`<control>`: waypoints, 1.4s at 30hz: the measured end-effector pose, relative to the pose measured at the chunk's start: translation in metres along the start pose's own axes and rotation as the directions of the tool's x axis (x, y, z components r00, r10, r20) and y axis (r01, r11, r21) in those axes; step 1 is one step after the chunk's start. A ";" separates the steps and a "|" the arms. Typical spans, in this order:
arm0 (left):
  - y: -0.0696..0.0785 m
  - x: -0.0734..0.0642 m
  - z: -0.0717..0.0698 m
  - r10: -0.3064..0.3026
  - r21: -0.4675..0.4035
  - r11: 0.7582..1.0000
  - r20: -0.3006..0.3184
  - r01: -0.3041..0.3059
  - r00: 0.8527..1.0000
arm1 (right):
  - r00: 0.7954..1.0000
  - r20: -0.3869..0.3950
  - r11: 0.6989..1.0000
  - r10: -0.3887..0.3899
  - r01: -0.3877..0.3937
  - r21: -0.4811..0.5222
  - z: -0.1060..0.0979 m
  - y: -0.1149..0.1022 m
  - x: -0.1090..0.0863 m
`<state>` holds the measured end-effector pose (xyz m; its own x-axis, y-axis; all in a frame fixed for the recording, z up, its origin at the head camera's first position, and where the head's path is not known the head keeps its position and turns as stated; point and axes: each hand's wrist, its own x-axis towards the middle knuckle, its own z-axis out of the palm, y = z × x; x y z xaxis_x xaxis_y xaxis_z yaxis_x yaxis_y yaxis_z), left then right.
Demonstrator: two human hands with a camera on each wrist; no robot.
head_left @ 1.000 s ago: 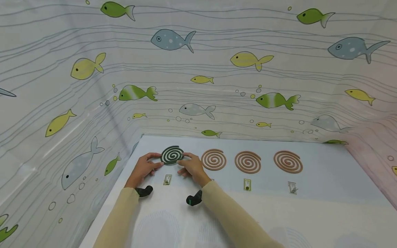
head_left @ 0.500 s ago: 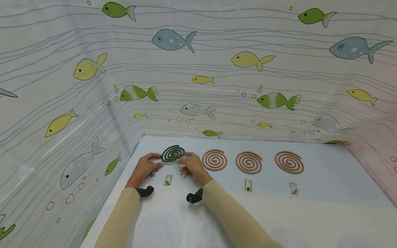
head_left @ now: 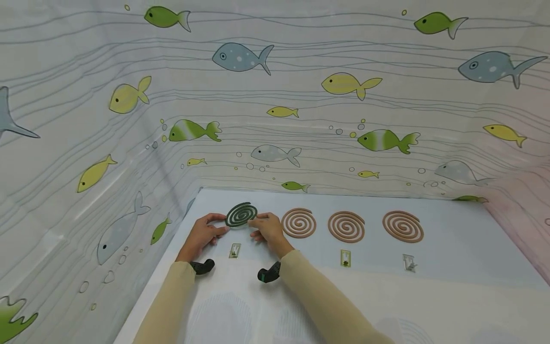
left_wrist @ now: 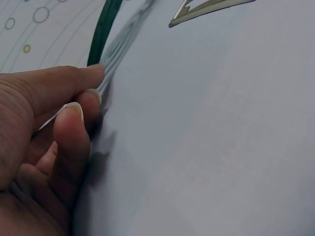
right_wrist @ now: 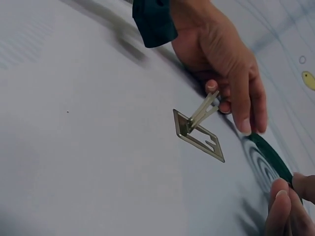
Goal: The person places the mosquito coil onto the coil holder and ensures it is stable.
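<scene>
A dark green mosquito coil [head_left: 241,215] is held between both hands at the back left of the table. My left hand [head_left: 203,235] pinches its left edge with thumb and fingers; the left wrist view shows the coil [left_wrist: 103,32] as a narrow strip at the fingertips. The right hand [head_left: 269,233] grips the right edge, its fingertips also showing low in the right wrist view. There the coil [right_wrist: 270,155] appears edge-on, tilted, with its ringed shadow on the tabletop beneath. A small metal coil stand [head_left: 235,251] with a raised prong lies in front, between the forearms.
Right of the hands, a brown coil [head_left: 298,223], another brown coil [head_left: 345,227] and a third brown coil [head_left: 402,226] lie in a row. Metal stands [head_left: 345,258] lie in front of the farther two. A fish-patterned sheet [head_left: 326,110] walls the white table's [head_left: 464,239] back and sides.
The green coil has gone from lying nearly flat to tilted, its right side raised. Both hands keep hold of its edges; the head view has shifted slightly.
</scene>
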<state>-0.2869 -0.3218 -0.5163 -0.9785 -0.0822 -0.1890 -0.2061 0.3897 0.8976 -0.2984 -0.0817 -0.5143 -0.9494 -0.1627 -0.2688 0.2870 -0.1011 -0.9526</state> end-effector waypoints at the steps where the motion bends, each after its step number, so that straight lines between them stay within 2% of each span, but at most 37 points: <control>1: 0.000 0.000 0.000 -0.004 0.000 1.000 0.000 0.004 1.000 | 1.000 -0.013 1.000 -0.001 0.001 0.000 0.001 0.001 0.000; 9: -0.003 0.001 0.000 -0.006 0.003 1.000 -0.009 0.006 1.000 | 0.997 -0.068 0.999 -0.021 0.019 -0.032 0.007 0.000 -0.004; 14: -0.002 0.001 -0.001 -0.011 -0.006 1.000 -0.008 0.011 1.000 | 0.998 -0.058 0.999 -0.028 0.025 -0.047 0.009 0.000 -0.002; 21: 0.001 0.000 -0.002 -0.009 0.008 1.000 -0.012 0.010 1.000 | 0.998 -0.040 0.999 -0.041 0.041 -0.001 0.007 -0.003 -0.003; 25: 0.002 -0.002 -0.002 -0.009 0.012 1.000 -0.016 0.010 1.000 | 0.996 -0.057 0.997 -0.075 0.076 0.012 0.008 -0.001 -0.002; 32: 0.000 -0.003 -0.001 -0.011 0.015 1.000 -0.016 0.011 1.000 | 0.986 -0.099 0.991 -0.134 0.133 -0.022 0.012 0.003 -0.002; 42: -0.001 -0.001 -0.001 -0.007 0.009 1.000 -0.014 0.007 1.000 | 0.986 -0.105 0.991 -0.129 0.124 -0.052 0.012 0.001 -0.007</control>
<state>-0.2854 -0.3227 -0.5166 -0.9770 -0.0980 -0.1893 -0.2128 0.3976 0.8925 -0.2896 -0.0923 -0.5113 -0.9866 -0.0442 -0.1570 0.1598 -0.0690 -0.9847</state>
